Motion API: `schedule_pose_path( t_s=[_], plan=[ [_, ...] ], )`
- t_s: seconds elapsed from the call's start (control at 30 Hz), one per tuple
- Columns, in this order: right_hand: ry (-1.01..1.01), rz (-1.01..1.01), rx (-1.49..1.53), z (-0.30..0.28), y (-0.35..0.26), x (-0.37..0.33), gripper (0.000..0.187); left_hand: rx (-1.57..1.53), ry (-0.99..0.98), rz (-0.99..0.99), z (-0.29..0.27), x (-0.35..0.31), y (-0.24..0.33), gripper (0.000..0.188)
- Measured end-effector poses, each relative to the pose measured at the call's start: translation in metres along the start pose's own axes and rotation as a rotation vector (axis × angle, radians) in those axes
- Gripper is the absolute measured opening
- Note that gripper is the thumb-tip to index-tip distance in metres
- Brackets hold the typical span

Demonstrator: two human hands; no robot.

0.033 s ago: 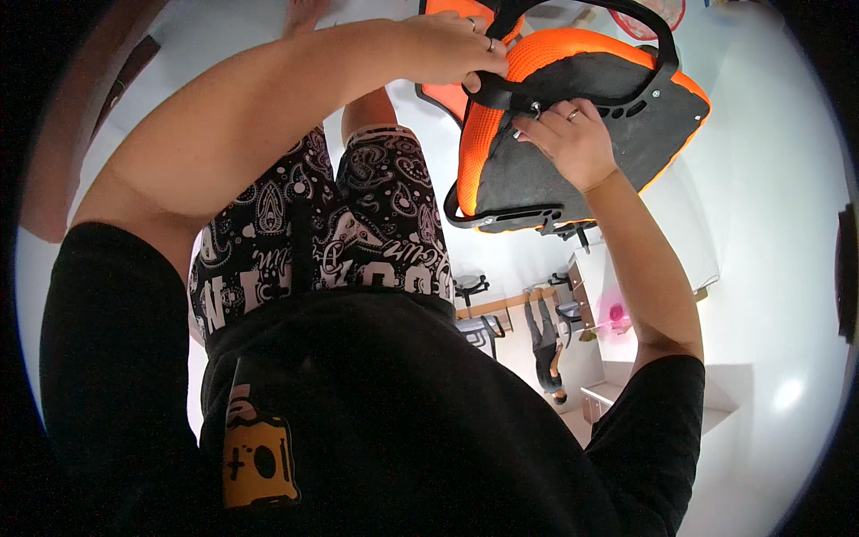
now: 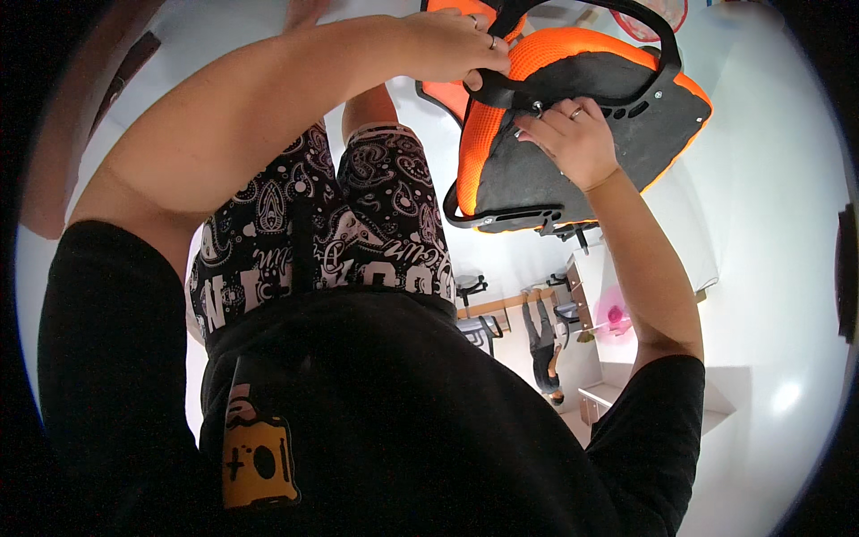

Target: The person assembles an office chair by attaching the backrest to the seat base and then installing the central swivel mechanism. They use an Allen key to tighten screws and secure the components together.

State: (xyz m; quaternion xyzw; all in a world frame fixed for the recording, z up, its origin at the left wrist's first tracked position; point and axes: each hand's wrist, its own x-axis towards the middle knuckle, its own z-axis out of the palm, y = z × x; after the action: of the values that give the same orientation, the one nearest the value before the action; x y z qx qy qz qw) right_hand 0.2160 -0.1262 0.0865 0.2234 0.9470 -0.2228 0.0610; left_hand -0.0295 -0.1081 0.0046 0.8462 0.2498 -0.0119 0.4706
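Note:
An orange mesh chair seat (image 2: 483, 134) is tipped so its black underside (image 2: 644, 152) shows. My left hand (image 2: 470, 55) is closed around a black armrest (image 2: 503, 93) at the seat's edge. My right hand (image 2: 580, 145) is against the underside, fingers pinched together beside a shiny bolt (image 2: 538, 106) in the armrest's mounting end. A small metallic glint shows by the right fingertips; what they hold is mostly hidden.
Along the seat's lower side runs a second black armrest (image 2: 514, 217). An orange backrest panel (image 2: 440, 85) lies behind my left hand. A red-rimmed container (image 2: 646, 22) is beyond the chair. Farther off are another person (image 2: 543, 345) and a pink fan (image 2: 615, 318).

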Motion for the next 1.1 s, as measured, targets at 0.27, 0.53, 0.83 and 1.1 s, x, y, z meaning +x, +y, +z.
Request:
schedule_pose_path(
  t_s=[0.27, 0.53, 0.83, 1.1],
  plan=[
    [0.183, 0.222, 0.135, 0.02, -0.01, -0.003, 0.035, -0.2, -0.043, 0.113, -0.021, -0.013, -0.006, 0.042],
    [0.397, 0.485, 0.268, 0.031, -0.017, -0.009, 0.042, 0.049, 0.51, -0.159, 0.027, -0.013, 0.067, 0.066],
    [0.354, 0.409, 0.312, 0.026, 0.005, -0.008, 0.039, 0.122, 0.516, -0.187, 0.01, 0.008, 0.073, 0.031],
    [0.739, 0.713, 0.231, 0.038, -0.034, -0.015, 0.038, 0.135, 0.346, -0.409, -0.007, 0.008, 0.101, 0.028]
  ],
)
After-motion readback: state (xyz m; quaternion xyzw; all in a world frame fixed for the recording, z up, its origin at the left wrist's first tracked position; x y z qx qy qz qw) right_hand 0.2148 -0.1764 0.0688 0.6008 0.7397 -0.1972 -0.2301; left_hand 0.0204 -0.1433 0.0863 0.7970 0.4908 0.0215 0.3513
